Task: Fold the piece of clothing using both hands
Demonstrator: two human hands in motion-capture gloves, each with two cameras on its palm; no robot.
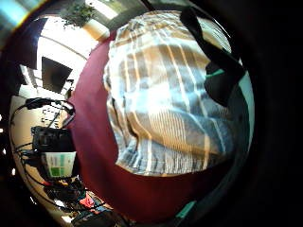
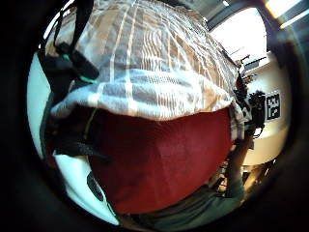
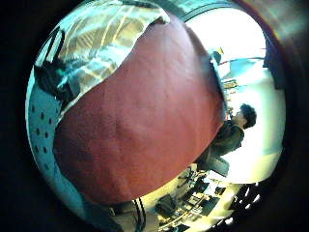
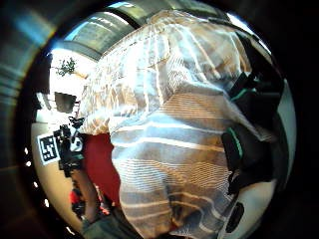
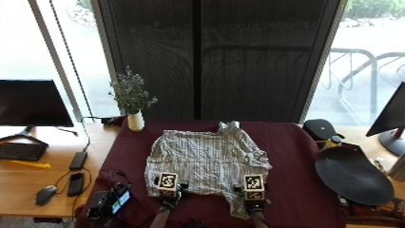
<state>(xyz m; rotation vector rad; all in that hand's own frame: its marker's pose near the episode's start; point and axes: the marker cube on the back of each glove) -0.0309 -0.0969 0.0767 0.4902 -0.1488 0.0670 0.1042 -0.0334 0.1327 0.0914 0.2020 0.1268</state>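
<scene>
Outside view: striped shirt (image 5: 206, 161) lies spread, wrinkled, on a dark red tablecloth (image 5: 291, 161), collar end toward the window. Left hand (image 5: 168, 186) and right hand (image 5: 253, 190) sit at the shirt's near hem, well apart, one at each bottom corner. Fingers hidden here, so grip can't be read from this view. White vase w/ flowers (image 5: 135, 121) stands at the cloth's far left corner; round black dish (image 5: 351, 175) on the right; phone-like device (image 5: 110, 202) near the left hand.

Left little-finger view: shirt fabric fills the view, red cloth beside it. Black gloved fingers (image 1: 213, 66) lie over the fabric edge, seem curled round it.

Left thumb view: hem edge hangs over the red cloth; gloved fingers (image 2: 67, 67) at the corner, prob. pinching.

Right little-finger view: mostly red cloth, shirt at one side w/ dark fingers (image 3: 48, 77) on it.

Right thumb view: fabric close to the palm, fingers (image 4: 249, 129) wrapped at its edge.

Risks, my read: the right corner hangs lower and bunched, so lifting both hands could give a skewed fold. A thin pinch may slip. Dragging the hem could ruck the tablecloth.
</scene>
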